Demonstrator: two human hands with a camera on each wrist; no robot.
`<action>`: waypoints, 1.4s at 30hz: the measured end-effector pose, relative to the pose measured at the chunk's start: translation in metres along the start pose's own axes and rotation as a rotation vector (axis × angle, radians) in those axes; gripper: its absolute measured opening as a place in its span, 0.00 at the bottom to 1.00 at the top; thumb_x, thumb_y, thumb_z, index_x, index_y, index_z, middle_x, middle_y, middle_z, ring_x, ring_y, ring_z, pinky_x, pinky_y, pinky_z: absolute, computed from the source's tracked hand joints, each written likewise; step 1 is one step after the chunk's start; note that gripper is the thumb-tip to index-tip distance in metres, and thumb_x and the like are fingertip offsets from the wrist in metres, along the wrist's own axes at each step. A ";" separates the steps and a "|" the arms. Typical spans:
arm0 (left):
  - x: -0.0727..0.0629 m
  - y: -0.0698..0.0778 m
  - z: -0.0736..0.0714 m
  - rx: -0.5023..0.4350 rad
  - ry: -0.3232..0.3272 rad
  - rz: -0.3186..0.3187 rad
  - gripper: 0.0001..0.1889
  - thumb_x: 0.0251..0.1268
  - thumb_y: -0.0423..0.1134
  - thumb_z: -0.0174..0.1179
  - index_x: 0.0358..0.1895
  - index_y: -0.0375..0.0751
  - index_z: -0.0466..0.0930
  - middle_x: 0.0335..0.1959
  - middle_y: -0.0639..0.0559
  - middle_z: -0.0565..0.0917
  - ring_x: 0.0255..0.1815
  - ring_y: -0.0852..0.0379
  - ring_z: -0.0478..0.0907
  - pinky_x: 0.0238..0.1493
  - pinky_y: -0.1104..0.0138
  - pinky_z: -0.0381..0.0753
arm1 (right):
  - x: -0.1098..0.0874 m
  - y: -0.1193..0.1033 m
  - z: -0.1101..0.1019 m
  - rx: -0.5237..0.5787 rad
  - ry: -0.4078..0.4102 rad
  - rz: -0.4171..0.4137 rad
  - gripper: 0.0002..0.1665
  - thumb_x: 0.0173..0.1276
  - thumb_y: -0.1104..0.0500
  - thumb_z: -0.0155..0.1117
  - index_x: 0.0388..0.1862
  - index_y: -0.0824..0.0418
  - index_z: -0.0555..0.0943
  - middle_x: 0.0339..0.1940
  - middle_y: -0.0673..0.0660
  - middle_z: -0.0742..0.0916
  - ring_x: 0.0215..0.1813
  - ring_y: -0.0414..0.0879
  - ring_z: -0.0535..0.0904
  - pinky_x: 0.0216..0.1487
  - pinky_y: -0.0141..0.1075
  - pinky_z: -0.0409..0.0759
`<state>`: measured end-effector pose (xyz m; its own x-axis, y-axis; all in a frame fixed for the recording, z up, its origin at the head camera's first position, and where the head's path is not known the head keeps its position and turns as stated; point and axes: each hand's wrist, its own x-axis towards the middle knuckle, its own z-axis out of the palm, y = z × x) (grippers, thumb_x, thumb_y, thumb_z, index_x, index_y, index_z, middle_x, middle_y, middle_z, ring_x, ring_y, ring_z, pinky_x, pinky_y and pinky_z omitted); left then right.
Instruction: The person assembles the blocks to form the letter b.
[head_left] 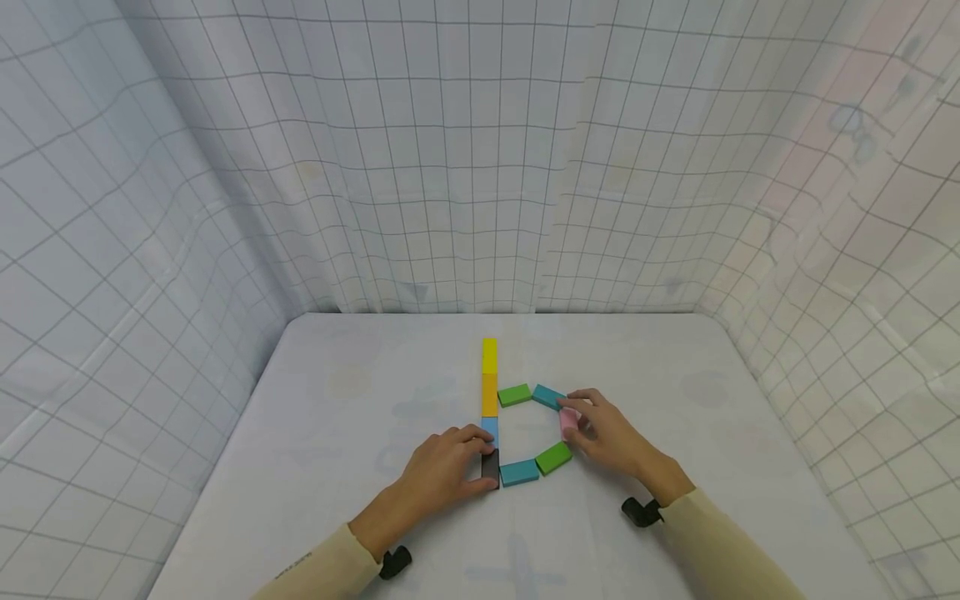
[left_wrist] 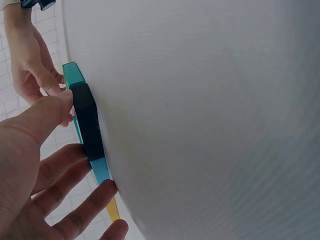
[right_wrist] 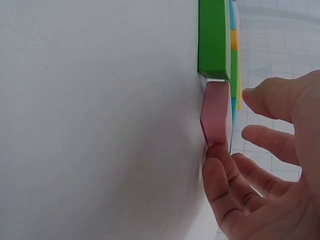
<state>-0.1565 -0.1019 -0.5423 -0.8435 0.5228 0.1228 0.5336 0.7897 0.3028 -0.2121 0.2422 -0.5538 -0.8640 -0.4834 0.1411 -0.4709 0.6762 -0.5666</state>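
A black block (head_left: 490,468) lies at the near end of an upright row. My left hand (head_left: 442,471) pinches it lengthwise, thumb at its near end and a fingertip at its far end by the light blue block (head_left: 489,428). A pink block (right_wrist: 217,112) lies on the right of a curved line of blocks. Beside it is my right hand (head_left: 611,437), with fingertips touching its far end. In the right wrist view the thumb stands apart from the pink block. A green block (head_left: 553,458) sits just nearer than the pink one.
Beyond the light blue block the row goes on with an orange block (head_left: 489,395) and a yellow block (head_left: 490,356). Teal blocks (head_left: 519,472) and another green block (head_left: 514,395) form the rest of the curve. Grid-patterned white curtains (head_left: 480,167) surround the white table (head_left: 337,400).
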 end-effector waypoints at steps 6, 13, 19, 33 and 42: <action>0.000 -0.001 0.000 0.009 0.008 0.004 0.24 0.69 0.58 0.86 0.60 0.49 0.97 0.67 0.59 0.91 0.61 0.53 0.92 0.53 0.57 0.92 | -0.002 -0.001 0.001 0.005 0.002 0.005 0.32 0.84 0.61 0.76 0.82 0.65 0.83 0.79 0.69 0.82 0.50 0.38 0.86 0.54 0.34 0.88; -0.001 -0.001 -0.001 0.006 0.008 0.002 0.24 0.69 0.58 0.86 0.60 0.48 0.97 0.67 0.59 0.91 0.61 0.53 0.92 0.52 0.58 0.92 | -0.002 0.000 0.003 0.004 0.014 -0.022 0.30 0.84 0.61 0.77 0.81 0.66 0.83 0.77 0.69 0.83 0.49 0.35 0.86 0.53 0.34 0.88; -0.001 -0.001 0.000 0.013 0.011 0.002 0.24 0.69 0.58 0.86 0.60 0.49 0.97 0.68 0.59 0.91 0.61 0.53 0.92 0.54 0.56 0.92 | -0.003 -0.002 0.002 0.009 0.027 -0.037 0.30 0.84 0.61 0.77 0.80 0.66 0.84 0.77 0.70 0.83 0.48 0.35 0.85 0.51 0.33 0.88; 0.001 0.000 0.001 0.007 0.000 0.002 0.25 0.68 0.58 0.86 0.61 0.49 0.97 0.69 0.58 0.91 0.63 0.53 0.91 0.59 0.51 0.92 | -0.011 0.000 0.000 0.006 0.009 0.048 0.30 0.84 0.60 0.76 0.81 0.62 0.83 0.78 0.66 0.82 0.52 0.41 0.88 0.54 0.33 0.89; 0.001 0.001 0.000 0.013 -0.020 -0.016 0.27 0.67 0.59 0.87 0.62 0.50 0.97 0.71 0.55 0.89 0.64 0.52 0.91 0.59 0.51 0.92 | -0.017 0.006 -0.001 -0.007 0.041 0.027 0.30 0.84 0.61 0.77 0.81 0.63 0.83 0.77 0.67 0.83 0.51 0.40 0.88 0.52 0.33 0.89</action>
<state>-0.1569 -0.1003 -0.5421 -0.8507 0.5162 0.0987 0.5207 0.8022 0.2921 -0.2008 0.2549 -0.5585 -0.8827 -0.4422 0.1590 -0.4487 0.6925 -0.5649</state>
